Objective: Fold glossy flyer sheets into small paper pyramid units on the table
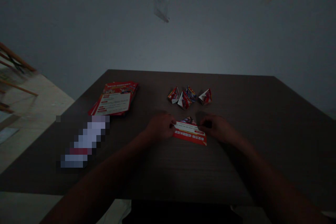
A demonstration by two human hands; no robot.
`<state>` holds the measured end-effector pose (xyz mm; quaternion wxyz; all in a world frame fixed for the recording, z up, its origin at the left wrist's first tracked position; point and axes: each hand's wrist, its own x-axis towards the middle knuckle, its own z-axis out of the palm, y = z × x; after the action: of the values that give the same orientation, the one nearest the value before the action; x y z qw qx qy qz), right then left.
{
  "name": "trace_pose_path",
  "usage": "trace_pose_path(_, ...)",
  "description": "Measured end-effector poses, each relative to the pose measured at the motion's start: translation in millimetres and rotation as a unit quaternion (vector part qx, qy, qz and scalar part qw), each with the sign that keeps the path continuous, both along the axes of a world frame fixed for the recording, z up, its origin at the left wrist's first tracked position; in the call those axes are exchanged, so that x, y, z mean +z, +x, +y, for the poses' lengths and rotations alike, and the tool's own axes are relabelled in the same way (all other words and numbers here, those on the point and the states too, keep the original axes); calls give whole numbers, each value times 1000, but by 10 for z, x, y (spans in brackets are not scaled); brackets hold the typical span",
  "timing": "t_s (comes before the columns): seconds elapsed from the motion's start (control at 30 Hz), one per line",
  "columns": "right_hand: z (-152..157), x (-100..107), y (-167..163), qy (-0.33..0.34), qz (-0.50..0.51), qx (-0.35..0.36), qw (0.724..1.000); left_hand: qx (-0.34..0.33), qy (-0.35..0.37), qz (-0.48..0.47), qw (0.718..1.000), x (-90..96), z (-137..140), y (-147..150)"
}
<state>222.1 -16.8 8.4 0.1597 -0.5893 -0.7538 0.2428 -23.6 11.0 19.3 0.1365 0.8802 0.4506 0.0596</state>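
Holding a red paper (190,138)

My left hand (162,126) pinches the paper's left side, and my right hand (219,128) pinches its right side. The paper is between them, over the table (262,112). Four folded shapes (185,100) sit just past it. A pile (115,99) of papers is off left, near a blurry thing (89,138).
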Motion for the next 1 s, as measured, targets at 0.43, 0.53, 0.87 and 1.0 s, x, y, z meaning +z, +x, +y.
trace_pose_path(0.43,-45,86,-61,-21,100,-10,995,52,24,-110,992,-98,82,-28)
trace_pose_path(0.53,-42,77,-61,-20,108,-17,994,33,13,-108,994,-128,134,-41)
trace_pose_path(0.87,-86,136,-81,10,121,42,992,36,-65,-168,983,-146,158,-56)
trace_pose_path(1.0,-85,150,-82,67,133,68,986,66,-196,-274,939,-136,154,-41)
